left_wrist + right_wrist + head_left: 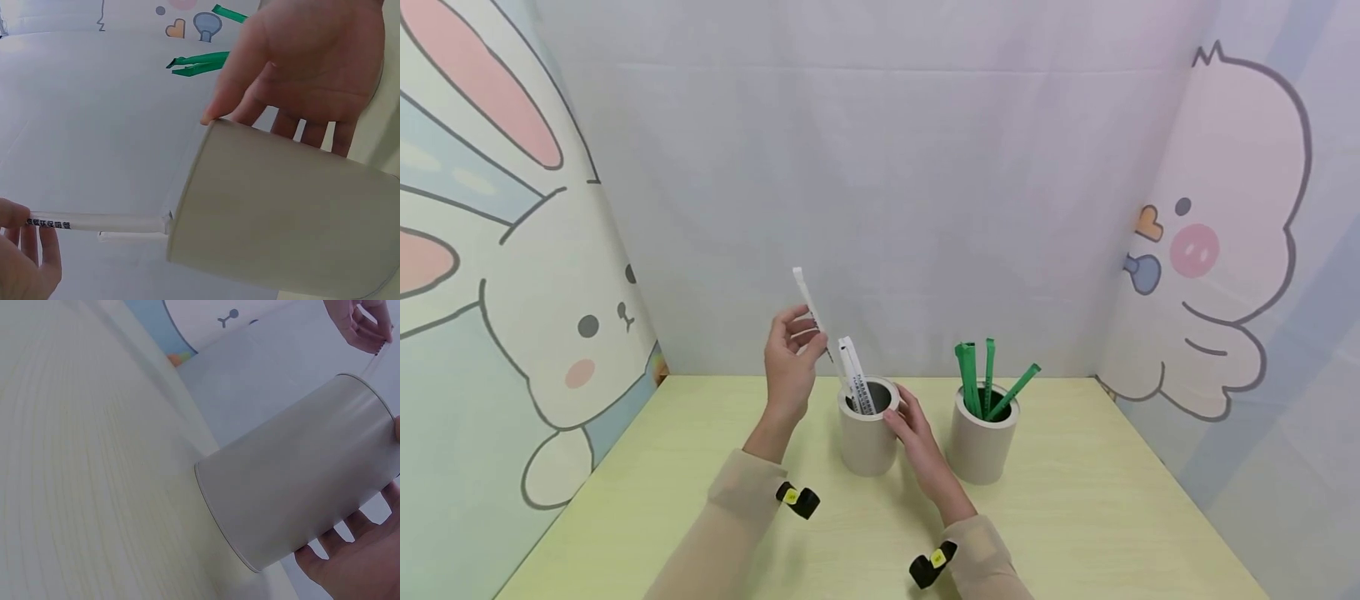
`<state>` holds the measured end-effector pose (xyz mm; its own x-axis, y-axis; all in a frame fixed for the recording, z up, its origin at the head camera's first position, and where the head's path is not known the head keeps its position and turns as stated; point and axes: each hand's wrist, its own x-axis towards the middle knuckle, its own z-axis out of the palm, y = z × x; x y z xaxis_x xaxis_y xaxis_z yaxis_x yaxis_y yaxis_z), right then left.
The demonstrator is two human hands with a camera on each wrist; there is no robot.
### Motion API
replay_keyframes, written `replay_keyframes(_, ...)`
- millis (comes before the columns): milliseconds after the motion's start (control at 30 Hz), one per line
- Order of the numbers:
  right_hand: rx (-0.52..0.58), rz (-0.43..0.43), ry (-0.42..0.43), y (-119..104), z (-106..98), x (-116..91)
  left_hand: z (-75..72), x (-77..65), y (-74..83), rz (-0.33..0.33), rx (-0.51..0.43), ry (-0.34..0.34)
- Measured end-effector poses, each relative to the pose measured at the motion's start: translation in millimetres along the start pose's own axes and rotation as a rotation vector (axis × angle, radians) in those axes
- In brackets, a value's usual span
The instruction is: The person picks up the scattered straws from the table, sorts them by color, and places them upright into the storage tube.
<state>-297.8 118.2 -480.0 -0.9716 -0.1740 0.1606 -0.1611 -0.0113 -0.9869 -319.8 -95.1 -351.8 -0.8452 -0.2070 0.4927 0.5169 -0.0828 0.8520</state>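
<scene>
My left hand (792, 360) pinches a white paper-wrapped straw (806, 290) between thumb and fingertips, holding it tilted, its lower end at the mouth of the left grey-beige canister (868, 446). Dark printed characters show on the straw wrapper (112, 222) in the left wrist view. Other white wrapped straws (854, 371) lean inside that canister. Upright on the table, it is held by my right hand (922, 442), thumb near the rim and fingers around the far side. In the right wrist view the canister (300, 475) hides part of those fingers.
Just right of my right hand stands a matching canister (981, 450) with several green wrapped straws (970, 379) sticking out. The pale wooden table (1075, 500) ends at a hanging light curtain (880, 208), with cartoon-printed panels on both sides.
</scene>
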Motion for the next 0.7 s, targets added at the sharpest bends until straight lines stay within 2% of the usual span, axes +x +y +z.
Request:
replay_keyframes(300, 0.000, -0.010, 0.001, 0, 0, 0, 0.2, -11.8, -24.6, -0.065, 0.053, 0.003)
replay_keyframes(467, 0.002, -0.014, 0.002, 1, 0, 0, 1.6, -16.4, -33.5, -0.064, 0.049, -0.003)
replay_keyframes(700, -0.001, -0.010, -0.007, 0, 0, 0, 1.4, -22.8, -41.4, -0.077, 0.111, -0.019)
